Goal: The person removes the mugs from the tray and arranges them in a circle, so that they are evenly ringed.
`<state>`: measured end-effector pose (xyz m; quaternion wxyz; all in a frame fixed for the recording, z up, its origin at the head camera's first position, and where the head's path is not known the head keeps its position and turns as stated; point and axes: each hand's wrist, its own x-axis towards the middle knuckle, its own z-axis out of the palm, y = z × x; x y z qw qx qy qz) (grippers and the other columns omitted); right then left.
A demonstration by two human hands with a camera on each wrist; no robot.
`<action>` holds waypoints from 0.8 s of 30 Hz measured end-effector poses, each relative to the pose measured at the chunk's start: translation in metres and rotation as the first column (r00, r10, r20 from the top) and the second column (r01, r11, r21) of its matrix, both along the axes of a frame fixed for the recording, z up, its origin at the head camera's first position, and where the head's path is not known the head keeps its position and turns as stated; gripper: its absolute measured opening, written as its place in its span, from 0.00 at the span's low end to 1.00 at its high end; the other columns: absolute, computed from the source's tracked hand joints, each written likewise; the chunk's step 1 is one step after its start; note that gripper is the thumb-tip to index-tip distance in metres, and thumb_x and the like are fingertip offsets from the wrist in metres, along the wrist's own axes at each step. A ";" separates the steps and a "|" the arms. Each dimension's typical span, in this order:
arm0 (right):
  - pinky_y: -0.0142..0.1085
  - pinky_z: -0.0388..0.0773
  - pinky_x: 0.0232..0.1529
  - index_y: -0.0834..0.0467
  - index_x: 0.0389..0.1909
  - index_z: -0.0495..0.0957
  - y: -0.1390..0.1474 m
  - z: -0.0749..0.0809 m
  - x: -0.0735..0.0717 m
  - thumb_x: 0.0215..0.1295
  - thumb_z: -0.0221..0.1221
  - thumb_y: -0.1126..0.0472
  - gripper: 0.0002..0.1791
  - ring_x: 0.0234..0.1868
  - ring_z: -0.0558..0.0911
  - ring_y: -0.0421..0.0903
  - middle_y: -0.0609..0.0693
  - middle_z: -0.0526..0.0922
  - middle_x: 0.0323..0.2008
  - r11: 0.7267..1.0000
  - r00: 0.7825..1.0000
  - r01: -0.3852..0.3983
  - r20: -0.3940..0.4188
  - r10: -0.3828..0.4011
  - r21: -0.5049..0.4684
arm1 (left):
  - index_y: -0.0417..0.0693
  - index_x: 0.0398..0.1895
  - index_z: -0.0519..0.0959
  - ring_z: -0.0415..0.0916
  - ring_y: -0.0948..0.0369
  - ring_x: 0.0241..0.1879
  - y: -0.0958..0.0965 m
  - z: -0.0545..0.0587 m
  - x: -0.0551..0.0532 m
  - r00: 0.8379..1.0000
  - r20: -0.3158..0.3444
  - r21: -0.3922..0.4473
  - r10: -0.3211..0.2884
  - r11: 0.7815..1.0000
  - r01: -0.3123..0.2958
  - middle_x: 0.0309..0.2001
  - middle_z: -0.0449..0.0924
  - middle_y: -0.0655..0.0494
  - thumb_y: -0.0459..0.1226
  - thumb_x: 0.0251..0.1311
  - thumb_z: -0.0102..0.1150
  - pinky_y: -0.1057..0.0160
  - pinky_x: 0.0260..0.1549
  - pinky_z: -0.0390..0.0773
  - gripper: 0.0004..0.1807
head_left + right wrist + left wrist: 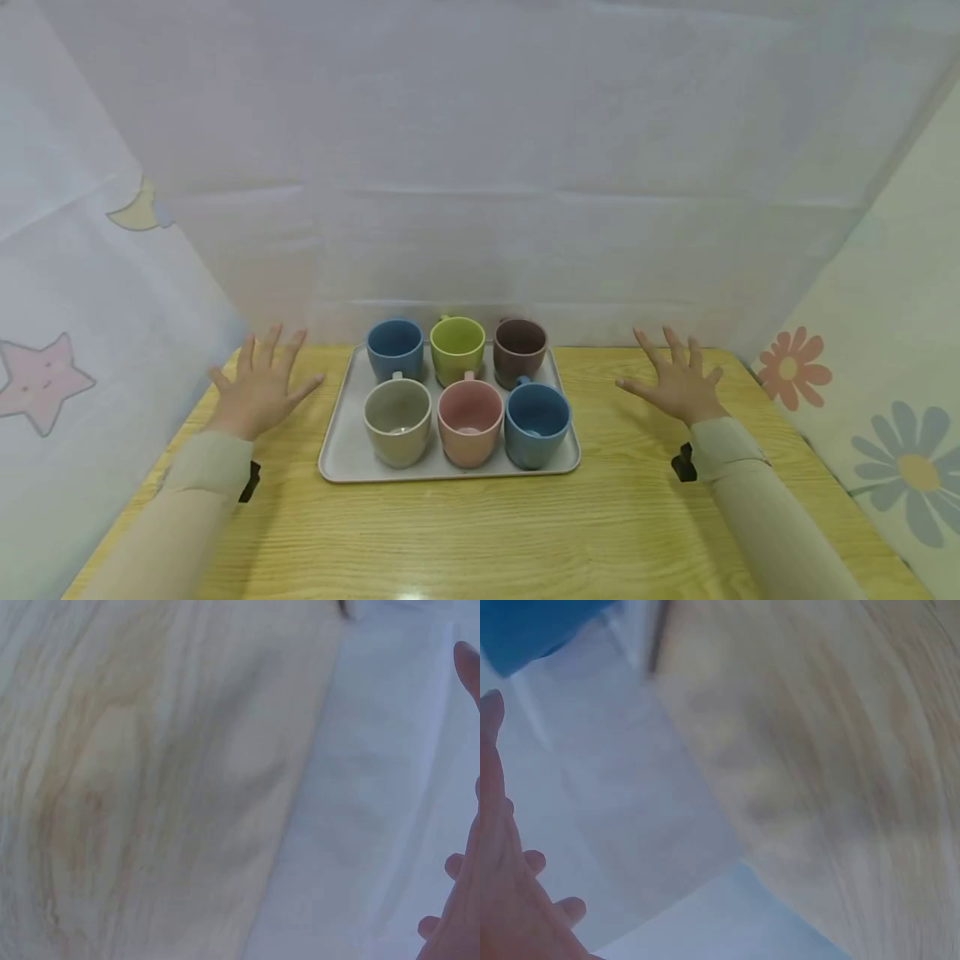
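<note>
Spread wide, my left hand (258,392) is held over the left side of the table, apart from the tray. My right hand (681,387) is spread the same way on the right, and neither holds anything. Between them lies a pale tray (347,454) bearing two rows of mugs. At the back are a blue mug (395,354), a lime green mug (457,354) and a dark plum mug (517,357). In front stand a cream mug (398,425), a pink mug (469,425) and another blue mug (536,429). Their visible handles point toward the back.
The wooden table (450,542) has its back edge against a white cloth wall (480,208). Cloth side walls rise at both sides, with a pink star (45,379) on the left and a red flower (795,367) on the right. Each wrist wears a small black camera.
</note>
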<state>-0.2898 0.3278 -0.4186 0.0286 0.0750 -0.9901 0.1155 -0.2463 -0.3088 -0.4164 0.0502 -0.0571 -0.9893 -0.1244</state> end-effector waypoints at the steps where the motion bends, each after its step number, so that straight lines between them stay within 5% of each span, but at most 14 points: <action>1: 0.89 0.29 0.52 0.34 0.82 0.35 -0.002 0.002 0.002 0.62 0.52 0.21 0.55 0.75 0.27 0.77 0.62 0.30 0.81 1.000 1.000 -0.012 -0.008 0.012 -0.013 | 0.59 0.83 0.33 0.21 0.28 0.75 0.002 0.002 0.003 0.999 -0.036 0.022 -0.003 1.000 0.004 0.81 0.23 0.40 0.66 0.72 0.40 0.09 0.49 0.30 0.48; 6: 0.85 0.42 0.58 0.39 0.83 0.43 -0.017 0.010 0.018 0.65 0.60 0.31 0.53 0.76 0.35 0.75 0.62 0.36 0.80 0.979 0.988 -0.140 -0.086 0.128 -0.151 | 0.46 0.83 0.42 0.40 0.27 0.74 0.017 0.012 0.020 0.967 -0.253 0.206 -0.023 0.975 0.077 0.80 0.35 0.35 0.55 0.77 0.46 0.18 0.62 0.47 0.43; 10: 0.79 0.54 0.60 0.44 0.82 0.48 -0.036 0.009 0.032 0.67 0.65 0.43 0.49 0.76 0.43 0.70 0.61 0.43 0.79 0.897 0.964 -0.262 -0.128 0.231 -0.355 | 0.46 0.83 0.44 0.41 0.31 0.76 0.033 0.009 0.034 0.954 -0.301 0.433 -0.004 0.890 0.140 0.80 0.39 0.37 0.49 0.79 0.46 0.23 0.66 0.49 0.39; 13: 0.73 0.60 0.63 0.47 0.81 0.51 -0.052 0.003 0.041 0.69 0.66 0.53 0.46 0.75 0.51 0.66 0.59 0.49 0.77 0.792 0.939 -0.344 -0.163 0.304 -0.505 | 0.44 0.83 0.44 0.40 0.32 0.76 0.043 0.002 0.041 0.966 -0.257 0.558 0.016 0.819 0.135 0.80 0.40 0.35 0.48 0.80 0.44 0.23 0.66 0.48 0.37; 19: 0.67 0.67 0.65 0.53 0.79 0.56 -0.081 -0.015 0.049 0.64 0.68 0.68 0.46 0.72 0.59 0.67 0.59 0.57 0.74 0.558 0.875 -0.440 -0.197 0.442 -0.704 | 0.37 0.81 0.44 0.46 0.30 0.74 0.055 -0.014 0.048 0.997 -0.070 0.674 0.038 0.739 0.019 0.77 0.41 0.26 0.51 0.81 0.38 0.26 0.67 0.54 0.38; 21: 0.67 0.67 0.65 0.53 0.78 0.57 -0.089 -0.020 0.050 0.62 0.70 0.67 0.47 0.72 0.59 0.68 0.59 0.58 0.74 0.510 0.860 -0.440 -0.184 0.476 -0.739 | 0.35 0.81 0.45 0.47 0.30 0.74 0.057 -0.018 0.049 0.999 -0.019 0.687 0.036 0.727 -0.013 0.77 0.42 0.26 0.52 0.81 0.37 0.28 0.68 0.55 0.39; 24: 0.67 0.67 0.65 0.52 0.77 0.59 -0.099 -0.025 0.051 0.58 0.74 0.62 0.49 0.70 0.62 0.68 0.57 0.60 0.74 0.477 0.845 -0.434 -0.162 0.509 -0.764 | 0.34 0.80 0.46 0.47 0.31 0.74 0.057 -0.024 0.051 0.998 0.050 0.694 0.023 0.718 -0.051 0.76 0.43 0.25 0.55 0.80 0.34 0.29 0.69 0.54 0.40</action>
